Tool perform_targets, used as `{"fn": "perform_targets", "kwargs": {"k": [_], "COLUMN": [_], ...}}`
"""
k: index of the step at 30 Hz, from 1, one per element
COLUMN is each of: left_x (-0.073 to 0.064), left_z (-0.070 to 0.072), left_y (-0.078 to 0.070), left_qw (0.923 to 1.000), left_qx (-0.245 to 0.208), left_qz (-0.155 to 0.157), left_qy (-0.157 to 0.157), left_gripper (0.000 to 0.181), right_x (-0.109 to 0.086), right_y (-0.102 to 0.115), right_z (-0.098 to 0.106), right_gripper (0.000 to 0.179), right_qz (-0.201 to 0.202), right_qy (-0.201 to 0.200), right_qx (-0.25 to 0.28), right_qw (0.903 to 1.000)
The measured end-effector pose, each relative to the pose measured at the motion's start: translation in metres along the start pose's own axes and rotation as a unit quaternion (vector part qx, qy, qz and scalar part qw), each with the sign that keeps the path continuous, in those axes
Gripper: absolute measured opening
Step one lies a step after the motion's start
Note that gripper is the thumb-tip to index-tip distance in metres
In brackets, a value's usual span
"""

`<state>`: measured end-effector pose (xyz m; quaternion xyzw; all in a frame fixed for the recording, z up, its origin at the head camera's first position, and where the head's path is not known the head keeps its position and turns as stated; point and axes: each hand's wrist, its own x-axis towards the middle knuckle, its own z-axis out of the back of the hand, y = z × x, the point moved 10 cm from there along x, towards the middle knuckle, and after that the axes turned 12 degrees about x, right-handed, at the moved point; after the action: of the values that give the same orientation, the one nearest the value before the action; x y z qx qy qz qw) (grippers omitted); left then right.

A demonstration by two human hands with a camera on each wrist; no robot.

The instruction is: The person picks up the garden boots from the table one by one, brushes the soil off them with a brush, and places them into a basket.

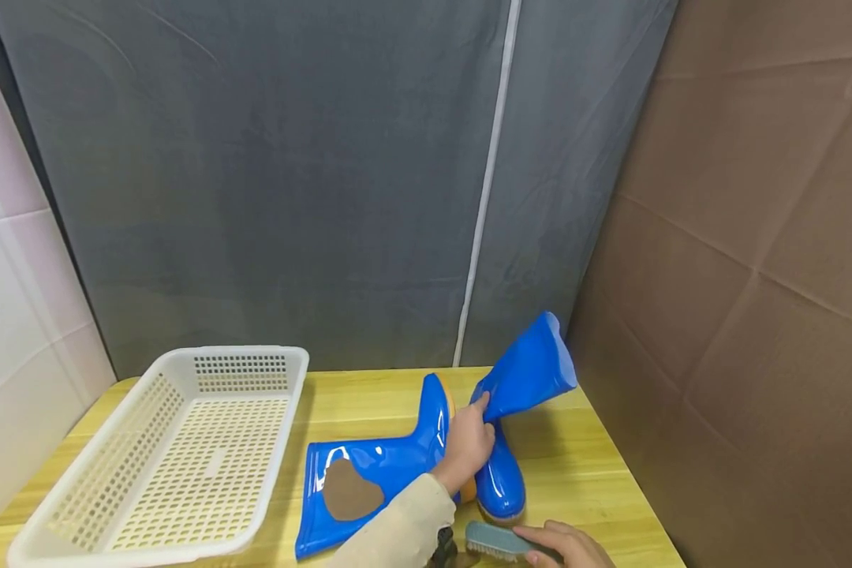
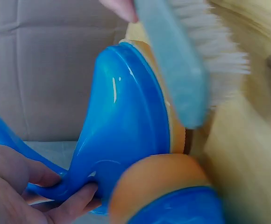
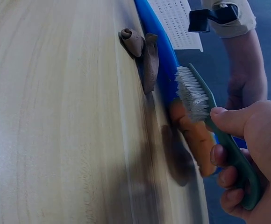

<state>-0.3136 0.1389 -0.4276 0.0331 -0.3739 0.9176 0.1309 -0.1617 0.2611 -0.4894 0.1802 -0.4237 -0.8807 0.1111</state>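
My left hand (image 1: 468, 440) grips a blue rubber boot (image 1: 528, 371) around its ankle; the shaft tilts up to the right and the toe points toward me. In the left wrist view, thumb and fingers pinch the boot's folded ankle. A second blue boot (image 1: 397, 454) lies on its side to the left, with a brown patch (image 1: 351, 491) on its shaft. My right hand (image 1: 571, 544) holds a scrub brush (image 3: 236, 161) by its green handle, its white bristles (image 3: 191, 93) showing. The brush head is close to the gripped boot's toe. Both boots have orange soles (image 3: 196, 140).
A white plastic basket (image 1: 273, 473) with perforated walls stands on the left of the wooden table (image 1: 376, 398). Curled brown pieces (image 3: 150, 63) lie on the tabletop beside a boot. A grey curtain (image 1: 291, 197) hangs behind, and a brown cloth wall (image 1: 738, 315) borders the right side.
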Motion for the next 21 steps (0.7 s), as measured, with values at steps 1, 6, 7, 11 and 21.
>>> {"fn": "perform_targets", "kwargs": {"k": [1, 6, 7, 11, 21], "left_x": [0.002, 0.01, 0.012, 0.02, 0.022], "left_z": [0.004, 0.03, 0.035, 0.049, 0.07], "left_y": [-0.003, -0.023, -0.027, -0.037, -0.03], "left_qw": [1.0, 0.9991, 0.9989, 0.9983, 0.9967], "left_qx": [0.001, 0.017, 0.021, 0.037, 0.064], "left_qz": [-0.005, -0.032, -0.035, -0.039, -0.042], "left_qy": [-0.004, -0.023, -0.023, -0.023, -0.027], "left_gripper": [0.052, 0.05, 0.05, 0.049, 0.048], "right_x": [0.0, 0.003, 0.004, 0.005, 0.004], "right_y": [0.0, 0.001, 0.003, 0.008, 0.011], "right_z": [0.0, 0.004, 0.004, 0.005, 0.002], "right_gripper": [0.044, 0.045, 0.045, 0.044, 0.044], "right_qz": [-0.005, -0.004, 0.003, 0.029, 0.031], "right_qy": [0.0, -0.005, -0.006, -0.007, -0.015], "right_qx": [-0.001, -0.022, -0.027, -0.034, -0.035], "right_qw": [1.0, 0.9997, 0.9996, 0.999, 0.9988]}}
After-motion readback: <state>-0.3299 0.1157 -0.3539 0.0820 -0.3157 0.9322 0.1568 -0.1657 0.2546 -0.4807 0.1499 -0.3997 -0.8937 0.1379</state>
